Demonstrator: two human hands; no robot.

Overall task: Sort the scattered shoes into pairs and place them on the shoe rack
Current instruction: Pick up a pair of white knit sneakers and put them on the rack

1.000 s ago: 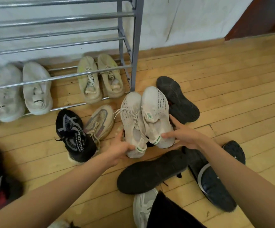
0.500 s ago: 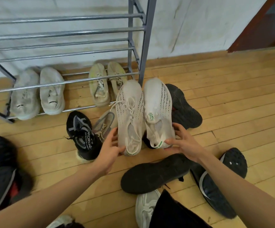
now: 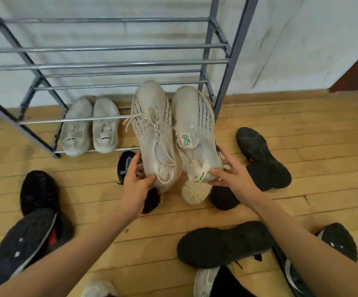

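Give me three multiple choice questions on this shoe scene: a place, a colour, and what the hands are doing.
1. Where is the white pair?
A. bottom shelf of the shoe rack
B. its top shelf
C. floor by the door

2. What colour is the logo on the tongue tag?
A. red
B. green
C. blue

3. What are the left hand and right hand doing?
A. resting empty
B. sharing one black shoe
C. each gripping one cream shoe

Answers: 1A, it lies across the lowest bars; 2B, green mark on white; 3C, fingers curl round each heel.
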